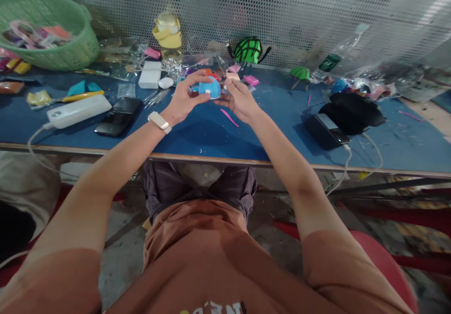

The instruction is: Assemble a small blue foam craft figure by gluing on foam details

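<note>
A small rounded blue piece (209, 88) with a white spot is held above the blue table (225, 140). My left hand (183, 98) grips it from the left, thumb below and fingers above. Just to its right, my right hand (240, 99) has its fingers pinched together near the piece's edge; what lies between those fingertips is too small to make out. A thin pink strip (229, 117) lies on the table below my hands. Behind them are pink lumps (251, 80) and a peach block (233, 76).
Left: a green basket (70, 53), white power bank (79, 112) and black phone (119, 116). Behind stand a yellow-topped bottle (168, 34) and a green-and-black figure (248, 51). Right: a smaller green figure (300, 73), a clear bottle (331, 62) and a black case (326, 131) with a cable.
</note>
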### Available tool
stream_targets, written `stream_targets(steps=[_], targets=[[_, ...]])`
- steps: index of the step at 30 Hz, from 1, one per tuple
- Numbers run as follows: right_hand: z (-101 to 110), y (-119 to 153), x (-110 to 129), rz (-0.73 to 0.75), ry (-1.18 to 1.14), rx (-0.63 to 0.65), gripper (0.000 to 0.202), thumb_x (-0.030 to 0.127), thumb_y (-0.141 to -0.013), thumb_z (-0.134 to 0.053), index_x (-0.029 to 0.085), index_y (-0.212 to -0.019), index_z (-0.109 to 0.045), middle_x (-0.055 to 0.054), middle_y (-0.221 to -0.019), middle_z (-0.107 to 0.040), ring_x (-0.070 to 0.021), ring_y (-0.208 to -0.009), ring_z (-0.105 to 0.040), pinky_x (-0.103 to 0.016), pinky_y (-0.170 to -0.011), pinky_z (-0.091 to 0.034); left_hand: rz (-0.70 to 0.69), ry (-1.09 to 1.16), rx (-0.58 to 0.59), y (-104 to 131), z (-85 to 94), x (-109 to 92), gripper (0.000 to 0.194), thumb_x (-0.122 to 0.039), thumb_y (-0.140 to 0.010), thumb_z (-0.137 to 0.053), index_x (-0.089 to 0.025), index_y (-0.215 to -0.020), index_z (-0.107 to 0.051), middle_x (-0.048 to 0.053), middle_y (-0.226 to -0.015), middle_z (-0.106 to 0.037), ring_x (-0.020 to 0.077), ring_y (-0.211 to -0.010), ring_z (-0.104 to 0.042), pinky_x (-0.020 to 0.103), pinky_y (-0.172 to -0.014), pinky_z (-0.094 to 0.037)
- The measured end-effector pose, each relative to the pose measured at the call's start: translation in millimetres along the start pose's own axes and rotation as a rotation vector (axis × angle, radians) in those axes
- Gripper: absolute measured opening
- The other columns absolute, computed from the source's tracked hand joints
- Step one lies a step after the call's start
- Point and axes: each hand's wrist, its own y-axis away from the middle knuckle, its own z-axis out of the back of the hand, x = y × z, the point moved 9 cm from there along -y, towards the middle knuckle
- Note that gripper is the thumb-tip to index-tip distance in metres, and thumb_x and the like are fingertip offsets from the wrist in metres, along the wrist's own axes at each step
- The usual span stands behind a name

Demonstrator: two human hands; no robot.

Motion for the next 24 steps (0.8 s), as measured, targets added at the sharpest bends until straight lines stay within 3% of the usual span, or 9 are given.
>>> stream_targets(steps=[5,9,16,24], targets=[[-0.5,0.0,-1.3,-0.025,-0.113,-0.013,0.032,0.057,-0.118,-0.078,0.029,-0.107,-0.070,0.000,-0.118,-0.087,-0.0202,-0.121,-0.085,-0.047,-0.117,-0.076,0.026,0.060,0.006,0.6,1.6,-7.8,0.071,-0.089,-0.089,-0.095,-0.033,-0.130,-0.084,0.013,-0.176,-0.066,0.0431,-0.150,-0.078,0.060,-0.107,-0.080],[2.3,-2.5,-6.6,-0.047,-0.139,-0.011,0.037,0.063,-0.112,-0.085,0.028,-0.107,-0.073,-0.002,-0.122,-0.088,-0.0219,-0.123,-0.087,-0.045,-0.114,-0.079,0.068,0.106,0.028,1.1,0.3,-13.4,0.068,-0.086,-0.084,-0.101,-0.030,-0.117,-0.084,0.013,-0.174,-0.068,0.0398,-0.133,-0.086,0.060,-0.100,-0.082],[1.4,-4.2,-6.4,-0.029,-0.122,0.016,0.035,0.061,-0.111,-0.085,0.029,-0.108,-0.074,-0.004,-0.130,-0.088,-0.0242,-0.131,-0.087,-0.047,-0.120,-0.076,0.029,-0.086,-0.075,2.9,8.5,-15.6,0.061,-0.084,-0.094,-0.094,-0.029,-0.121,-0.085,0.014,-0.171,-0.069,0.0368,-0.126,-0.089,0.060,-0.098,-0.082],[-0.8,-1.7,-4.1,-0.026,-0.136,0.006,0.046,0.067,-0.099,-0.097,0.030,-0.105,-0.071,-0.005,-0.127,-0.088,-0.0292,-0.139,-0.084,-0.050,-0.118,-0.078,0.064,-0.076,-0.045,4.5,6.8,-21.7,0.074,-0.094,-0.094,-0.087,-0.028,-0.128,-0.082,0.014,-0.169,-0.071,0.0324,-0.124,-0.090,0.047,-0.095,-0.083]])
